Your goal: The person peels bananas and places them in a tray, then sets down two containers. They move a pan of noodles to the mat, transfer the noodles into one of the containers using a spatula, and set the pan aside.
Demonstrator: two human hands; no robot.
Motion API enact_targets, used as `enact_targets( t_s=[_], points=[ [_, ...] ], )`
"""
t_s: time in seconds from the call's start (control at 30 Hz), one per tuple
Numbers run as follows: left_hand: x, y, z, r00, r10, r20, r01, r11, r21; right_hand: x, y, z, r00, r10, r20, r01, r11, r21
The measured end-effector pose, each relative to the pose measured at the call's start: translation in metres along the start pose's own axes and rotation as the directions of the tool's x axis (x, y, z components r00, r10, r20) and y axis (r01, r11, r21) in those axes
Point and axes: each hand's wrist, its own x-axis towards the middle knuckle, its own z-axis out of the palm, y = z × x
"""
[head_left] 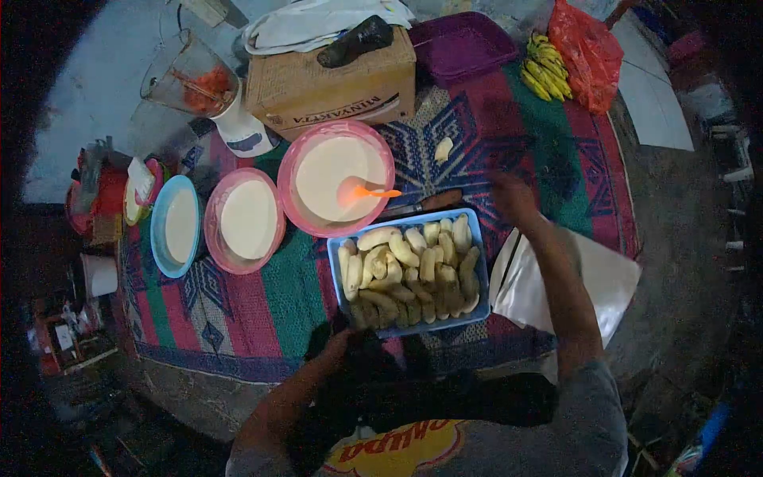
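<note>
Currently, the right hand (517,199) is held out over the patterned mat (294,294), just beyond the far right corner of the blue tray (485,278). Its fingers are blurred and dim, so whether they are spread or closed, or whether anything is gripped, cannot be made out. The left hand (342,343) is lowered to the tray's near left corner; it is lost in shadow there, and neither its finger position nor any contact with the rim can be confirmed.

The peeled bananas (401,253) are packed in rows inside the tray, directly in front of the person. Behind the tray, what looks like a knife (447,200) is laid on the mat, close to the large pink bowl (387,147), over whose rim the handle of an orange ladle (380,193) is extended. A small pale piece (443,149) is seen farther back, and a shiny sheet (608,274) is crossed by the right forearm.

As a judgement, the reach is best made with the right hand kept clear of the knife and the ladle handle, so that neither is knocked. The tray is best steadied by its rim rather than pressed from above. Since peeled fruit is probably soft and slippery, any banana is better cradled along its length than pinched at one end.
</note>
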Motion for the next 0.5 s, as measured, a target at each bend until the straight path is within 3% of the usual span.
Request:
enact_targets(
  t_s=[0.03,0.07,0.1,0.13,0.17,0.2,0.27,0.33,0.37,0.43,0.47,0.5],
  points=[
    [0.007,-0.007,-0.010,0.991,0.121,0.056,-0.127,0.987,0.100,0.027,-0.005,0.016,0.990,-0.094,-0.106,0.094,0.996,-0.007],
    [0.014,-0.016,-0.023,0.989,0.138,0.048,-0.142,0.985,0.097,0.051,-0.019,0.024,0.996,-0.083,-0.026,0.079,0.988,-0.134],
    [0.020,-0.024,-0.038,0.821,0.525,0.225,-0.549,0.619,0.562,0.070,-0.030,0.031,0.997,-0.063,0.045,0.072,0.964,-0.257],
    [0.005,-0.010,-0.022,0.931,0.356,0.079,-0.338,0.763,0.551,0.083,-0.032,0.042,0.996,-0.081,0.025,0.085,0.965,-0.247],
    [-0.010,0.005,-0.006,0.984,0.165,-0.073,-0.107,0.860,0.499,0.097,-0.035,0.055,0.988,-0.156,-0.007,0.148,0.947,-0.285],
    [-0.006,0.007,-0.005,0.978,0.191,-0.084,-0.125,0.859,0.497,0.110,-0.036,0.069,0.972,-0.231,-0.032,0.208,0.922,-0.327],
    [0.011,-0.010,-0.019,0.991,-0.015,0.135,-0.002,0.993,0.121,0.120,-0.028,0.090,0.963,-0.269,0.001,0.245,0.877,-0.412],
    [0.033,-0.026,-0.028,0.995,0.041,0.094,-0.054,0.988,0.144,0.121,-0.025,0.102,0.941,-0.270,-0.203,0.196,0.925,-0.324],
    [0.031,-0.023,-0.023,0.996,0.086,0.031,-0.091,0.973,0.213,0.122,-0.024,0.099,0.937,-0.282,-0.207,0.206,0.923,-0.326],
    [0.012,-0.011,-0.007,0.987,0.149,-0.061,-0.119,0.931,0.346,0.120,-0.033,0.071,0.994,-0.041,0.103,0.054,0.990,-0.134],
    [0.007,-0.008,-0.002,0.982,0.167,-0.091,-0.117,0.909,0.399,0.120,-0.034,0.065,0.993,-0.045,0.107,0.059,0.989,-0.136],
    [0.004,-0.006,0.001,0.979,0.176,-0.104,-0.115,0.893,0.434,0.121,-0.033,0.061,1.000,-0.023,-0.003,0.023,0.999,-0.031]
  ],
)
